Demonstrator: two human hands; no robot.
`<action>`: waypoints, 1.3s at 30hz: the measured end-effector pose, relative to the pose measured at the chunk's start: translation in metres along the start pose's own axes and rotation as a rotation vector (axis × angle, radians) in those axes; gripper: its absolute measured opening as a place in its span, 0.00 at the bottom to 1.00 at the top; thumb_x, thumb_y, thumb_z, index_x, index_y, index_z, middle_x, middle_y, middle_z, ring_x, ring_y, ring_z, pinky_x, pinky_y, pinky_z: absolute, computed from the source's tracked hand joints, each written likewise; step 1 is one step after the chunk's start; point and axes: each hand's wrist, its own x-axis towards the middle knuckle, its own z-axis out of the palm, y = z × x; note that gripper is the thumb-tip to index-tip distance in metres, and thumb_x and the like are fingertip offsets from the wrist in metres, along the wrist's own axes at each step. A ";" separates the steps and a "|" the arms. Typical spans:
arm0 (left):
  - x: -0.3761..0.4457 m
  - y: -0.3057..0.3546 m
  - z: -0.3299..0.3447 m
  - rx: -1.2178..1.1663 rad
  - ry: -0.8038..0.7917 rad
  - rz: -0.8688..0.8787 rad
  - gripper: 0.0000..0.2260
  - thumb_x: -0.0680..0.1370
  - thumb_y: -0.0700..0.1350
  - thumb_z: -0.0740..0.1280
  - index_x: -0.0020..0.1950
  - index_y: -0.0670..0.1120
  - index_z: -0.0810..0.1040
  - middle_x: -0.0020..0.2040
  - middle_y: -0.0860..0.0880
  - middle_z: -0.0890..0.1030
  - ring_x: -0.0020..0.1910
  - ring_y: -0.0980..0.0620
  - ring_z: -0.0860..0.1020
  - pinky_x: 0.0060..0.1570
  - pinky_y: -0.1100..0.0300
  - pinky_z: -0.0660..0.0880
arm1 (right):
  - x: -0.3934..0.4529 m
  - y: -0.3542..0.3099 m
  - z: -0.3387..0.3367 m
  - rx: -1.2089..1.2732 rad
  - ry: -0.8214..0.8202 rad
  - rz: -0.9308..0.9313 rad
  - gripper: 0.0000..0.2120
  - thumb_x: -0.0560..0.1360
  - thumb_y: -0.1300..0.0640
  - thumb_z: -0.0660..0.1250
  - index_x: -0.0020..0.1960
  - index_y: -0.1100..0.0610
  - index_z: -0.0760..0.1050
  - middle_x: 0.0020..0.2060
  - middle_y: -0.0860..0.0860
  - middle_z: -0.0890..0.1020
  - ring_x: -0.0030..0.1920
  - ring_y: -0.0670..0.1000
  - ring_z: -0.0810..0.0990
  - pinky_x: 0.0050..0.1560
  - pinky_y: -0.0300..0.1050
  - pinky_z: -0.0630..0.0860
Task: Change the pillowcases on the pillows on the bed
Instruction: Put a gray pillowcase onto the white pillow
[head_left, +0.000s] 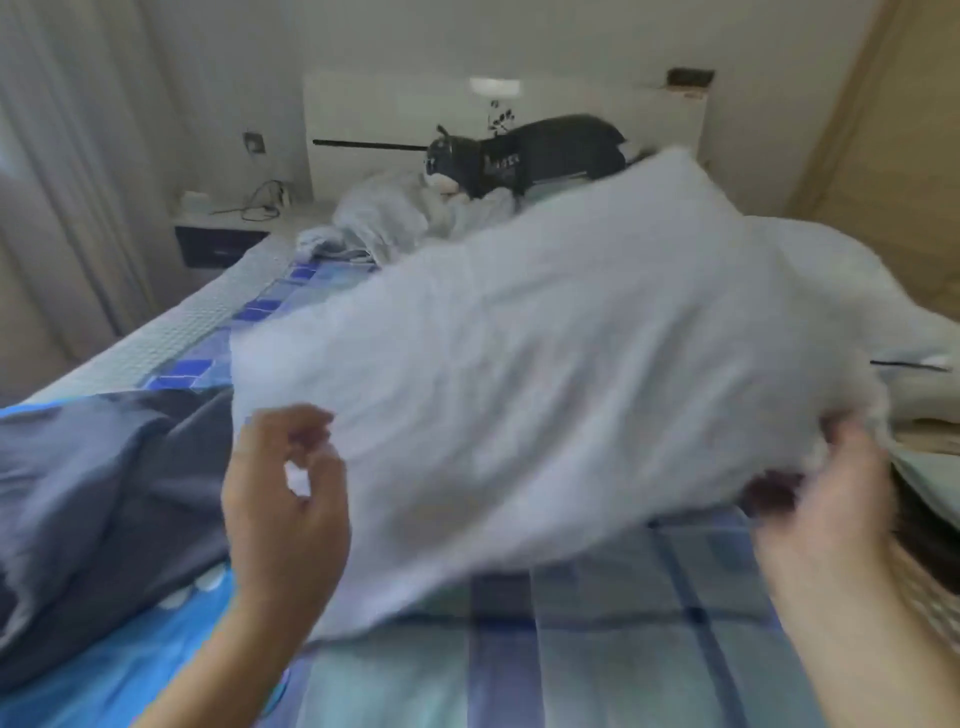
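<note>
Bed: blue plaid sheet (597, 649) under my arms.
Left hand (285, 499): fingers loosely curled beside the pillow's near edge, holding nothing I can make out.
Right hand (831, 493): grips the pale grey pillow (545, 374), blurred, lifted above the bed.
Left: dark blue-grey pillowcase (104, 493), crumpled.
Far: white headboard (389, 114).

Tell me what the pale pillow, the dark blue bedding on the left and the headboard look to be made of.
Pale grey-white pillow: soft woven fabric, matte, probably cotton; it creases and sags.
Dark blue-grey bedding: similar matte cloth, lying in deep folds.
White headboard: rigid glossy panel, perhaps lacquered board; it catches a bright reflection. Blur leaves all three uncertain.
</note>
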 end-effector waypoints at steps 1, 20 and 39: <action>0.002 0.004 0.001 0.045 -0.064 0.006 0.10 0.76 0.39 0.62 0.54 0.50 0.77 0.47 0.52 0.78 0.47 0.53 0.76 0.50 0.59 0.73 | -0.008 0.010 -0.033 -0.108 0.126 -0.016 0.14 0.70 0.49 0.70 0.54 0.51 0.82 0.46 0.49 0.86 0.46 0.52 0.84 0.43 0.46 0.77; -0.136 -0.046 -0.019 0.809 -1.133 0.206 0.32 0.74 0.74 0.52 0.78 0.70 0.55 0.80 0.49 0.63 0.79 0.40 0.59 0.73 0.40 0.49 | 0.024 0.062 -0.018 -1.921 -0.371 -0.361 0.34 0.80 0.34 0.45 0.81 0.49 0.49 0.81 0.51 0.50 0.80 0.57 0.49 0.78 0.59 0.46; 0.050 -0.045 -0.027 0.814 -0.848 -0.697 0.33 0.75 0.67 0.64 0.68 0.41 0.76 0.61 0.41 0.79 0.62 0.41 0.76 0.68 0.49 0.69 | 0.049 0.040 -0.061 -1.938 -0.325 -0.444 0.29 0.80 0.36 0.43 0.79 0.42 0.56 0.79 0.47 0.58 0.77 0.56 0.57 0.76 0.59 0.52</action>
